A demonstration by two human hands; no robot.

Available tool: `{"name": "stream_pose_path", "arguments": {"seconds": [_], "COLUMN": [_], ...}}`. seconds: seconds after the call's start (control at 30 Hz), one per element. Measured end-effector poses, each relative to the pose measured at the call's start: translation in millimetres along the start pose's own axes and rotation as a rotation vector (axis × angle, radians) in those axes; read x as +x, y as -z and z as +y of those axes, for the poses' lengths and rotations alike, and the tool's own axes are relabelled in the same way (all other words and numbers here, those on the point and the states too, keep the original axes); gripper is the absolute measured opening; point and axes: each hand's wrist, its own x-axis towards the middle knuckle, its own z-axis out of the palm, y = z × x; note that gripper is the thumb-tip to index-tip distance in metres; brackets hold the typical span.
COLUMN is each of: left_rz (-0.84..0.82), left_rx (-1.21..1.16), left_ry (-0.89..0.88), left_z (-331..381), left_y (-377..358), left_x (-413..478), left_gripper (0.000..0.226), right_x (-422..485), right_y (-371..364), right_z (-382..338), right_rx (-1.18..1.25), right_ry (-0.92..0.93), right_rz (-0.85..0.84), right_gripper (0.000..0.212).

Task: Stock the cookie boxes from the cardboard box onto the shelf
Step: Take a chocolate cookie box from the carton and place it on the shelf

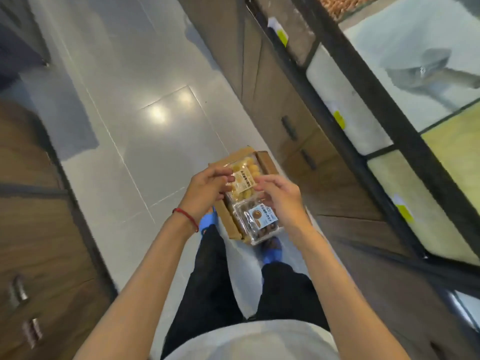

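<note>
Floor (130,100): glossy grey tiles between wood cabinets (39,229) | cardboard box (265,161) set there, centre frame | yellow cookie box (242,179) gripped above it by curled fingers of left hand (207,190) and right hand (281,201)

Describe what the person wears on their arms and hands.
No sleeves are in view; both arms are bare up to the frame's bottom edge. The left hand and right hand have no gloves, and no rings show. A thin red cord bracelet circles the left wrist; the right wrist carries nothing.
</note>
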Motion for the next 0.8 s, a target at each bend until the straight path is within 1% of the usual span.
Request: {"name": "stream_pose_path", "arguments": {"seconds": [0.1, 0.23, 0.3, 0.37, 0.5, 0.53, 0.63, 0.7, 0.8], "left_rz": [-0.064, -0.144, -0.193, -0.248, -0.292, -0.303, -0.348, -0.368, -0.390], "left_rx": [0.055, 0.117, 0.210, 0.317, 0.565, 0.634, 0.768, 0.868, 0.988], "left_ry": [0.061, 0.098, 0.143, 0.161, 0.140, 0.127, 0.110, 0.078, 0.003], "left_z": [-18, -58, -83, -110, -174, -190, -236, -266, -306], "left_y": [0, -7, -11, -18, -43, -51, -76, -90, -108], "left_x": [48, 102, 130, 162, 225, 239, 275, 298, 324], "left_gripper": [0.024, 0.018, 0.016, 0.018, 0.021, 0.023, 0.031, 0.039, 0.054], "right_x": [29, 62, 79, 94, 123, 130, 156, 175, 197], "right_y": [-5, -9, -11, -14, -18, -18, -19, -19, -17], "right_z": [33, 86, 118, 151, 226, 247, 307, 337, 375], "right_rx": [-0.014, 0.077, 0.116, 0.142, 0.151, 0.125, 0.021, -0.004, 0.018], "right_ry": [-0.028, -0.111, -0.155, -0.187, -0.268, -0.291, -0.351, -0.425, -0.514], "right_rz": [0.134, 0.295, 0.343, 0.395, 0.528, 0.552, 0.598, 0.641, 0.717], "right_gripper": [0.012, 0.012, 0.014, 0.014, 0.010, 0.016, 0.047, 0.063, 0.075]}}
